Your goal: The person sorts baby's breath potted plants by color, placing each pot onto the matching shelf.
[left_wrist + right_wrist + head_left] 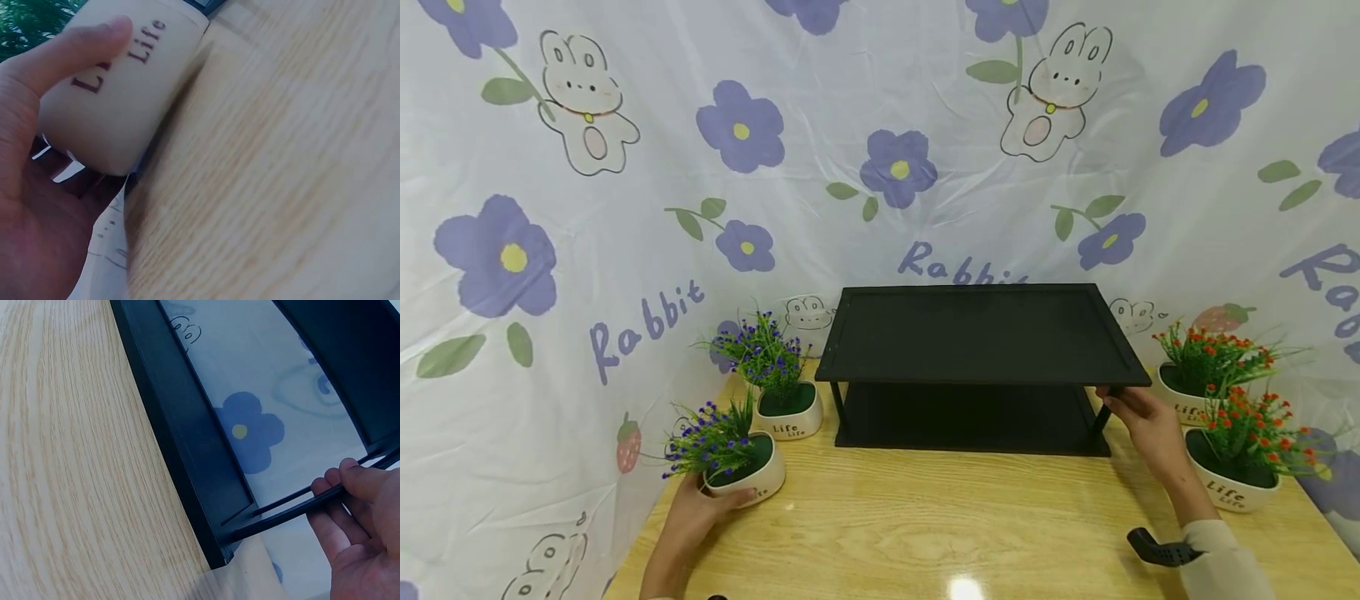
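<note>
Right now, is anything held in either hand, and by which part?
Left hand: the nearer white oval pot with purple flowers, by its outer wall. Right hand: the black two-tier rectangular shelf, by a slim right-side leg.

purple-flowered plants (pixel 730 458) — 2 | red-flowered plants (pixel 1236 454) — 2 | black two-tier shelf (pixel 977 333): 1 | hands (pixel 696 510) (pixel 1150 433): 2 | table (pixel 925 533): 1

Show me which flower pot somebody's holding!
The front purple-flowered pot: the left hand grips it. No hand holds the back purple-flowered pot, front red-flowered pot or back red-flowered pot.
</note>
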Action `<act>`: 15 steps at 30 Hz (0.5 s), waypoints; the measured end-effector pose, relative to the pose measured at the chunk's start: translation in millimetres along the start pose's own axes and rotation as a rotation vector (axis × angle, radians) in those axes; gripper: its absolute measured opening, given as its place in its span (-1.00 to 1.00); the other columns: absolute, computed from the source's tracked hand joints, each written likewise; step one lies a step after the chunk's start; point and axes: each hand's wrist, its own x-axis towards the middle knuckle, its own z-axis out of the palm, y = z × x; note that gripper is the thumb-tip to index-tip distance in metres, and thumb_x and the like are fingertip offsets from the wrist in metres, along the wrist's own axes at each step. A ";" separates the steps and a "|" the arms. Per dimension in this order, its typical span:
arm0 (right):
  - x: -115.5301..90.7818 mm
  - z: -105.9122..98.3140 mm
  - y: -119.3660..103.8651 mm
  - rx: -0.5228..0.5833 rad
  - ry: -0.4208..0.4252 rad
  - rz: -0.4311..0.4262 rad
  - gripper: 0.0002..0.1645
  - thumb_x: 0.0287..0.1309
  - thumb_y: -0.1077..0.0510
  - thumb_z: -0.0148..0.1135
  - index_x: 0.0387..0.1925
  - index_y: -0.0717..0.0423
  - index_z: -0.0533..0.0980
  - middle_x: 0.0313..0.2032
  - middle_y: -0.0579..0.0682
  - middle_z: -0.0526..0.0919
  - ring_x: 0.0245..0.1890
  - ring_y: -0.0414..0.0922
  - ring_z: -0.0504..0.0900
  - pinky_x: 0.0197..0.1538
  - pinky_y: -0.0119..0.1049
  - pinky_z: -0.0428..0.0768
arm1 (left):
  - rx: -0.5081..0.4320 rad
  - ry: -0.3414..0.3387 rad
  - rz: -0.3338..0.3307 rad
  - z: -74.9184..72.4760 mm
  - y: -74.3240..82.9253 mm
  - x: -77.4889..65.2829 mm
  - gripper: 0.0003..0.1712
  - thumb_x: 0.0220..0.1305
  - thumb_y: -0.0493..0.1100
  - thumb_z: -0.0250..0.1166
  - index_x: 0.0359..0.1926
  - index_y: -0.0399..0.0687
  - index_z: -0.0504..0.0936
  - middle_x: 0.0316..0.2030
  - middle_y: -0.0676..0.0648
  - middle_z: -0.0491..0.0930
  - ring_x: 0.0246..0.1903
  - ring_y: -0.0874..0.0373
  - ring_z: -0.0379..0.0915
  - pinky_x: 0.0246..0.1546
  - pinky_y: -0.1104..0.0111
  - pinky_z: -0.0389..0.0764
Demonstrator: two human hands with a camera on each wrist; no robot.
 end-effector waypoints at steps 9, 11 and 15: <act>0.1 0.1 1.5 0.015 0.009 -0.006 -0.54 0.42 -0.07 0.07 0.25 -0.02 0.47 0.14 0.13 0.59 0.06 -0.60 0.48 -0.01 -0.76 0.47 | -0.019 0.022 0.056 -4.5 16.5 -4.7 0.20 -0.05 0.09 0.58 0.50 0.04 0.07 0.31 -0.15 0.35 0.24 0.03 0.34 -0.05 0.69 0.41; 0.1 0.0 2.5 0.018 0.006 -0.016 -0.54 0.42 -0.05 0.07 0.26 -0.01 0.47 0.14 0.13 0.60 0.05 -0.59 0.48 -0.01 -0.74 0.48 | 0.006 0.025 0.082 -6.7 21.6 -5.7 0.17 -0.02 0.10 0.57 0.50 0.08 0.06 0.31 -0.13 0.36 0.17 0.13 0.39 -0.05 0.66 0.45; -0.3 0.8 4.3 0.030 0.002 -0.039 -0.55 0.42 0.00 0.08 0.27 0.00 0.46 0.13 0.15 0.61 0.06 -0.54 0.51 -0.01 -0.72 0.50 | 0.023 0.015 0.113 -9.7 32.8 -7.6 0.15 0.06 0.08 0.52 0.53 0.12 0.01 0.31 -0.15 0.36 0.04 0.36 0.41 -0.10 0.59 0.54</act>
